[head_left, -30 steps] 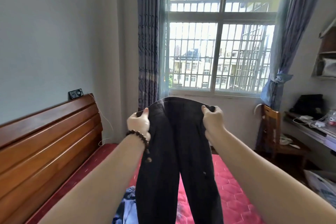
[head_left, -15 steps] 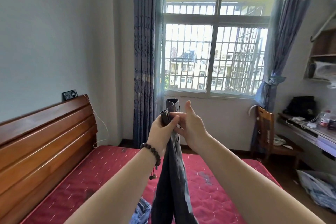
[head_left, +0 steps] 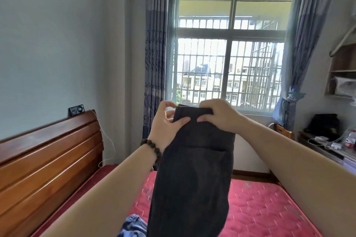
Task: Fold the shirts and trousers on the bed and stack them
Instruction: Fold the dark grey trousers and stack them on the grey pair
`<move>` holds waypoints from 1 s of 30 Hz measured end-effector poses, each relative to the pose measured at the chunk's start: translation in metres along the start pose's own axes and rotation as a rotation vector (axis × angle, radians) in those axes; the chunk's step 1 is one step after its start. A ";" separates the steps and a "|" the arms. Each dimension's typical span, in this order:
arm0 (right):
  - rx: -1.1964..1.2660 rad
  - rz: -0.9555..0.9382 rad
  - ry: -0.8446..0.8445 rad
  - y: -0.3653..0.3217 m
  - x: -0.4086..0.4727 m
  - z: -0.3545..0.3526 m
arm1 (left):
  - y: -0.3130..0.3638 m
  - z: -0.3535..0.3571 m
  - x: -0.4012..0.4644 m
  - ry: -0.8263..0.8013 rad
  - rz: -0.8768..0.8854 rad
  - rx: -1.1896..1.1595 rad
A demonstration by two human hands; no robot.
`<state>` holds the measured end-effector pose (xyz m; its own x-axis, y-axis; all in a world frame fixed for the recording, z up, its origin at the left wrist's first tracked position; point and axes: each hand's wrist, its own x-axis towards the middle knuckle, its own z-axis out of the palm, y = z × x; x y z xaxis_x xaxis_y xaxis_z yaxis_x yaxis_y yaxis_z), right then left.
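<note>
Dark grey trousers (head_left: pixel 192 179) hang in front of me, doubled lengthwise, a back pocket facing me. My left hand (head_left: pixel 165 123), with a bead bracelet at the wrist, pinches the waistband's left end. My right hand (head_left: pixel 219 115) grips the waistband's right part from above, fingers curled over the fabric. The legs drop down out of the frame. A blue denim garment (head_left: pixel 133 226) lies on the red quilted mattress (head_left: pixel 260 213) below, partly hidden by the trousers.
A wooden headboard (head_left: pixel 48 159) runs along the left. The barred window (head_left: pixel 227 63) with blue curtains is straight ahead. A wooden chair (head_left: pixel 285 132) and a cluttered desk (head_left: pixel 327 146) stand at the right, below a wall shelf (head_left: pixel 341 71).
The trousers went from spread wide by the waistband to doubled lengthwise. Now the folded side faces me, and my hands have slid slightly apart along the waistband.
</note>
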<state>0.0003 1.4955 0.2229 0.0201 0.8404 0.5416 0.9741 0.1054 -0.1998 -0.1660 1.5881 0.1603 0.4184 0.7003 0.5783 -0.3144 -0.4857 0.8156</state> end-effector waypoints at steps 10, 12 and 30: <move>0.068 0.044 0.090 0.009 -0.010 -0.017 | -0.005 0.001 -0.002 -0.144 0.014 -0.048; 0.089 0.053 0.108 0.010 -0.012 -0.022 | -0.002 0.003 -0.002 -0.156 0.065 -0.057; 0.043 -0.028 -0.079 -0.008 -0.008 -0.039 | 0.013 0.025 0.012 -0.138 0.134 0.318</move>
<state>0.0011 1.4674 0.2515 -0.0262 0.8758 0.4820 0.9634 0.1507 -0.2215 -0.1436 1.5774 0.1780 0.5092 0.5531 0.6593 -0.1025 -0.7217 0.6846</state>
